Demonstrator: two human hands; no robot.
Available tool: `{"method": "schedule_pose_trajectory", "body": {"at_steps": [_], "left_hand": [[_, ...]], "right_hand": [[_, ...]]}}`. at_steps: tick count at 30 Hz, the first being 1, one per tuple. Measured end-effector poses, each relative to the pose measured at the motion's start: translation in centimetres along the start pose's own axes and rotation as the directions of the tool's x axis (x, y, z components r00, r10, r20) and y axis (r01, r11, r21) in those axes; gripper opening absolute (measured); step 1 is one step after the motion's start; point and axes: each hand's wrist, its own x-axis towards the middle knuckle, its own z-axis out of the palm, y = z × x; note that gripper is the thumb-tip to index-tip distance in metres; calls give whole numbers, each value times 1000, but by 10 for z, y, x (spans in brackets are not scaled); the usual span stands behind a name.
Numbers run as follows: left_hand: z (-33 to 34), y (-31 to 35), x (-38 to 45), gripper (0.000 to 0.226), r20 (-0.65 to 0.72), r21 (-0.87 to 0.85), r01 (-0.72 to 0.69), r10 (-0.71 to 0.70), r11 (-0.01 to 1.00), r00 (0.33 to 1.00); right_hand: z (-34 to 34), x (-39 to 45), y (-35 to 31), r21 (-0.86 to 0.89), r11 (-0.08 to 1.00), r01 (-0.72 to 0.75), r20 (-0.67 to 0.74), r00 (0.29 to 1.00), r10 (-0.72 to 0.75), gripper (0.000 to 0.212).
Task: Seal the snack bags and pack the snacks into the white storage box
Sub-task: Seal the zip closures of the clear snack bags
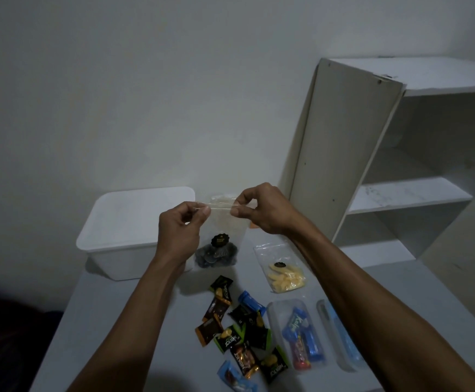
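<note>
While both hands hold the clear zip bag of dark snacks up over the far middle of the tabletop, sealing looks under way, not finished. Left hand pinches the strip at its left end, right hand pinches the right end; can't tell if the zip is closed between them.

Status, as I read it:
- white storage box sits at the far left corner with its lid on — nothing visibly packed yet
- second zip bag with yellow pieces lies flat toward the right edge, seal state unclear
- loose wrapped candies scattered near the front middle
- clear case with blue and red packets plus what looks like its lid beside it, front right

So roughly an early stage — one bag in hand, the rest left, and the box needs opening first.
</note>
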Motion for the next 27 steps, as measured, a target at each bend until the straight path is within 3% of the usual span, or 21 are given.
{"method": "schedule_pose_trajectory", "body": {"at_steps": [12,19,23,27], "left_hand": [[0,0,4,8,-16,-51,40,-41,998,999],[1,0,3,9,-20,-73,65,-67,995,998],[-3,-1,6,8,-29,-109,121,-125,987,992],[-5,-2,4,9,-5,-109,149,-150,983,989]], "right_hand": [[-5,-4,12,56,998,-13,-73,997,17,13],[-4,-8,19,222,972,-77,-94,991,100,19],[2,-11,23,409,906,-107,-88,984,157,14],[8,-13,22,379,921,-87,-157,975,156,16]]}}
